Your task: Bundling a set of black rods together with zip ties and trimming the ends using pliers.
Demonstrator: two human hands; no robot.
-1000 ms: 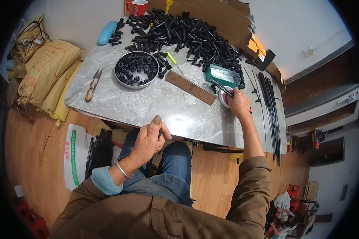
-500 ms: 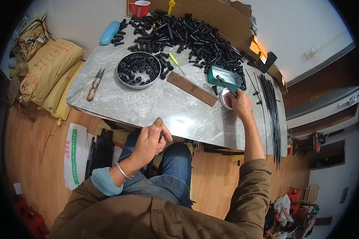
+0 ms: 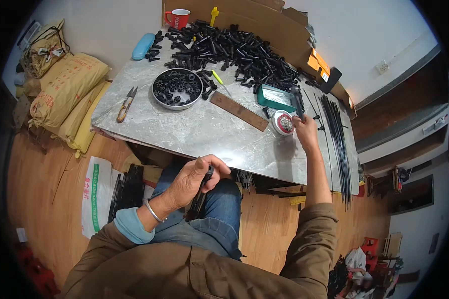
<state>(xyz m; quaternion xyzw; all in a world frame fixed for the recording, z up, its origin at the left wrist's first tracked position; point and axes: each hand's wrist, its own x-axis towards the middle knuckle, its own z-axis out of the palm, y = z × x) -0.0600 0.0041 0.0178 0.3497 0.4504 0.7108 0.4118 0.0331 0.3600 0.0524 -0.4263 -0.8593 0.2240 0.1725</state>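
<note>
A short black plastic tube (image 3: 205,179) is gripped in the curled left hand (image 3: 192,180) over the lap, below the grey marble counter (image 3: 194,132). Farther off, a slim dark tool (image 3: 299,103) is pinched by the right hand (image 3: 305,130) beside a small round white tin of metal bits (image 3: 283,122). A fitting step is judged underway; next, tube and tool must be brought together.

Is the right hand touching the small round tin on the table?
Cannot tell. In the head view, the right hand sits against the round tin, no clear gap or contact.

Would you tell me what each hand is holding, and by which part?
Left hand grips a black rod near its top end; right hand pinches a dark tool at its lower end.
</note>
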